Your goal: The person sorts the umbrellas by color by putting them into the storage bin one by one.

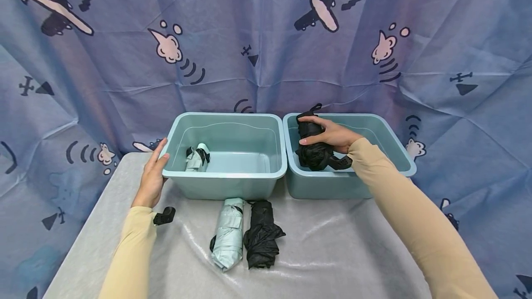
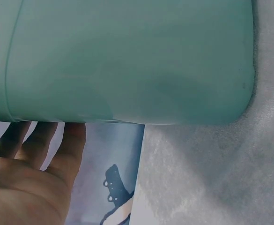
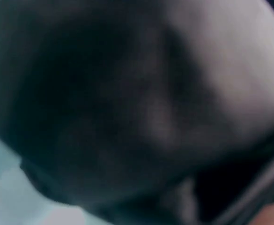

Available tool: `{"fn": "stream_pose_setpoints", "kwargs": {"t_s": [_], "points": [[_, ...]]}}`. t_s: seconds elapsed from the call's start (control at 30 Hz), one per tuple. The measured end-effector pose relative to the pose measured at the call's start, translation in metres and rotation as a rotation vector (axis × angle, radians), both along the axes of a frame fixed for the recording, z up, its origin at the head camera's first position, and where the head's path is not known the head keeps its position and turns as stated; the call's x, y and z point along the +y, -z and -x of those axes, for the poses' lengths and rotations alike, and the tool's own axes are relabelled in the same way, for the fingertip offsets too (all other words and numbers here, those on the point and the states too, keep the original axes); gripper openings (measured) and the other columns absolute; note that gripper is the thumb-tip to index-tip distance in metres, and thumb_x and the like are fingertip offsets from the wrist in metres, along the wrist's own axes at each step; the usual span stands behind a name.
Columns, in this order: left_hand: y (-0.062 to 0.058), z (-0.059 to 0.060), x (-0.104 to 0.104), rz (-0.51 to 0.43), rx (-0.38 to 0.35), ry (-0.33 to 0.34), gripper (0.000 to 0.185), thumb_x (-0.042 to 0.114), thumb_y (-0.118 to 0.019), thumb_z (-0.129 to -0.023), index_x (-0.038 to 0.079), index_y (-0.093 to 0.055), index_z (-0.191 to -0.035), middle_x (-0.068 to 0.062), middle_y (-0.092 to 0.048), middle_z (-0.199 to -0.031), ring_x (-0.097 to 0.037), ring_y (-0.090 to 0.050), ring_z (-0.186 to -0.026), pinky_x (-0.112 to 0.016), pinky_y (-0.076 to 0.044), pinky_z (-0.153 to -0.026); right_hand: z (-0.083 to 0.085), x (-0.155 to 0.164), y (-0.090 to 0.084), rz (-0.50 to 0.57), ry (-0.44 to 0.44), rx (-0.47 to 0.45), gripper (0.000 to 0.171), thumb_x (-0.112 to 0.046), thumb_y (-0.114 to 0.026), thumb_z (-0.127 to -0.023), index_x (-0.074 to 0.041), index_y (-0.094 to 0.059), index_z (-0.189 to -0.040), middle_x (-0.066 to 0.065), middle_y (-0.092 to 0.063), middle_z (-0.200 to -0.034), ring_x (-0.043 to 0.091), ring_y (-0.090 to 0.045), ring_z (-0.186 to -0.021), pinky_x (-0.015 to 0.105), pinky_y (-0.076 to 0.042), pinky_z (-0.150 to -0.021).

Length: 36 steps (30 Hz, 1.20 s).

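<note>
My right hand (image 1: 334, 135) grips a black folded umbrella (image 1: 309, 151) inside the right bin, its wrist loop sticking up past the back rim. In the right wrist view dark umbrella fabric (image 3: 104, 103), blurred, fills most of the picture. My left hand (image 1: 151, 176) rests against the left end of the left bin (image 1: 224, 186), fingertips at the rim. Those fingers look fairly straight beside the bin wall (image 2: 127, 61) in the left wrist view. Inside the left bin lies a pale green folded umbrella (image 1: 197, 158) with black parts.
The right bin (image 1: 328, 187) stands beside the left one. In front of them, on the grey-white covered table (image 1: 341, 253), lie another pale green folded umbrella (image 1: 228, 236) and another black folded umbrella (image 1: 262, 236), side by side. A blue patterned curtain (image 1: 257, 36) hangs behind.
</note>
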<state>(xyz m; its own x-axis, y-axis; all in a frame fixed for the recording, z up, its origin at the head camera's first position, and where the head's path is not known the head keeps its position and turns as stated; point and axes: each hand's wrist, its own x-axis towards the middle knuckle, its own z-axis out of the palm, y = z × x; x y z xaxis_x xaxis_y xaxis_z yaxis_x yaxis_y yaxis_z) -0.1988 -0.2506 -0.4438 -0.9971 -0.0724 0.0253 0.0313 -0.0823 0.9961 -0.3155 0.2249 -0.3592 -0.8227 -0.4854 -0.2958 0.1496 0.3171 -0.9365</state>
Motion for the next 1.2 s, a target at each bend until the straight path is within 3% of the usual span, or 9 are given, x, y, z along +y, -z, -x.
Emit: {"fn": "stream_pose_setpoints", "kwargs": {"t_s": [0.17,0.33,0.43,0.77,0.93,1.2], "points": [[0.0,0.0,0.0,0.003,0.001,0.003,0.056,0.029,-0.035,-0.112,0.024,-0.016,-0.165,-0.014,-0.018,-0.167,-0.036,-0.034,-0.139,-0.024,-0.046,-0.096,0.009,-0.004,0.01,-0.064,-0.016,0.012,0.085,-0.011,-0.08,-0.089,-0.019,-0.033,-0.159,0.014,-0.024,-0.16,0.032,-0.041,-0.135,0.043,-0.048,-0.099],[0.0,0.0,0.0,0.005,0.004,0.002,0.056,0.029,-0.035,-0.112,0.024,-0.017,-0.165,-0.015,-0.019,-0.166,-0.036,-0.034,-0.138,-0.024,-0.046,-0.095,0.015,-0.008,0.016,-0.065,-0.049,-0.035,0.085,-0.007,-0.08,-0.088,-0.021,-0.034,-0.159,0.018,-0.035,-0.151,0.031,-0.052,-0.123,0.041,-0.052,-0.093],[0.0,0.0,0.0,0.01,0.005,0.0,0.056,0.029,-0.035,-0.112,0.023,-0.017,-0.165,-0.014,-0.019,-0.167,-0.036,-0.034,-0.139,-0.024,-0.046,-0.096,0.017,-0.01,0.018,-0.083,-0.075,-0.034,0.086,-0.006,-0.08,-0.088,-0.021,-0.034,-0.159,0.018,-0.033,-0.153,0.03,-0.051,-0.124,0.04,-0.052,-0.094],[0.0,0.0,0.001,0.018,-0.001,0.002,0.056,0.03,-0.035,-0.112,0.026,-0.017,-0.165,-0.012,-0.018,-0.167,-0.036,-0.033,-0.141,-0.025,-0.045,-0.097,0.02,-0.01,0.031,-0.123,-0.105,-0.036,0.088,-0.005,-0.082,-0.086,-0.015,-0.034,-0.159,0.014,-0.004,-0.166,0.035,-0.023,-0.147,0.048,-0.04,-0.108],[0.001,0.0,-0.001,0.007,0.007,-0.004,0.056,0.029,-0.035,-0.112,0.024,-0.017,-0.165,-0.014,-0.019,-0.166,-0.034,-0.036,-0.137,-0.023,-0.047,-0.094,0.019,-0.013,0.035,-0.169,-0.103,-0.011,0.088,-0.009,-0.085,-0.083,-0.017,-0.037,-0.157,0.013,-0.001,-0.167,0.035,-0.012,-0.151,0.053,-0.035,-0.113],[0.001,0.0,0.0,-0.003,0.008,0.001,0.055,0.029,-0.035,-0.112,0.026,-0.018,-0.165,-0.014,-0.019,-0.166,-0.032,-0.037,-0.136,-0.022,-0.047,-0.093,0.017,-0.017,0.04,-0.232,-0.124,-0.014,0.093,-0.011,-0.088,-0.08,-0.018,-0.037,-0.157,0.013,-0.009,-0.166,0.036,-0.024,-0.147,0.052,-0.035,-0.112]]}}
